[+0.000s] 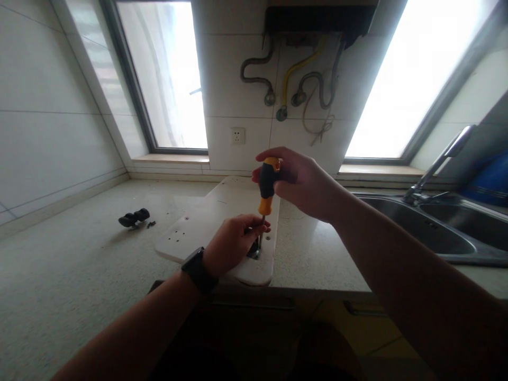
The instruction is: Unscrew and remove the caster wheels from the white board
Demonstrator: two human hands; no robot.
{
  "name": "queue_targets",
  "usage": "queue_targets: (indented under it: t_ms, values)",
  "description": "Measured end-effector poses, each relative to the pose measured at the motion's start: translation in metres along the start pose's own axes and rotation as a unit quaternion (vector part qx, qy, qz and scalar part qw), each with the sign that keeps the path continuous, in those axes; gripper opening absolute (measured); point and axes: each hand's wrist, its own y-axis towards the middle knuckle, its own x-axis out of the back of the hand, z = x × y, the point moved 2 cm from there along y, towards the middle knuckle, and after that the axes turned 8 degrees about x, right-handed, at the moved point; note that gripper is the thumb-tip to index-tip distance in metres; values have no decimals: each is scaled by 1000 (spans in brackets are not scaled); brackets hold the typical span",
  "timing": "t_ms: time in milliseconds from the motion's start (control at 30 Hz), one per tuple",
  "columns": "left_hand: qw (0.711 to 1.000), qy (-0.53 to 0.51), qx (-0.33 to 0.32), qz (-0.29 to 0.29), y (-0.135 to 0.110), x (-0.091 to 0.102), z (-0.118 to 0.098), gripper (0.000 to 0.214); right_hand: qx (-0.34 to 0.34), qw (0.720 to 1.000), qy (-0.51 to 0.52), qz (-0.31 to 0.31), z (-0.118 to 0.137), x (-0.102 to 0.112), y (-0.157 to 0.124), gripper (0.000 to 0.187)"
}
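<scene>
My right hand (296, 182) is closed around the black and orange handle of a screwdriver (269, 185), which stands nearly upright. Its shaft points down at a small dark caster-like fitting (254, 250) with a metal plate on the white board (222, 209). My left hand (238, 238), below a black wristwatch, pinches around the lower shaft close to the fitting; its fingers partly hide the fitting, and I cannot tell whether they also hold a screw. The board lies flat on the counter, with several small holes near its corners.
Black casters (134, 217) and a few small screws (151, 225) lie on the speckled counter (99, 264) at left. A double steel sink (400, 222) with a faucet (436, 164) stands at right. Pipes and a wall socket (237, 136) are behind.
</scene>
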Motion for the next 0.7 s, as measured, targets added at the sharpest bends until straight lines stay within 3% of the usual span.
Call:
queue_targets:
  t_ms: [133,300,467,600,700]
  values:
    - [998,44,15,-37,0,4,-4,12,28,991,-128,-5,3,-4,-1,39]
    - [996,46,28,-68,0,6,-2,23,4,997,-77,13,8,-7,-5,60]
    - [996,24,32,-73,1,2,-1,29,7,993,-118,6,10,-9,-6,42]
    - [997,22,35,-72,2,1,-2,31,9,983,-185,-13,11,-10,-4,52]
    - [996,27,46,-70,3,2,-1,29,-5,988,-154,-24,10,-7,-2,53]
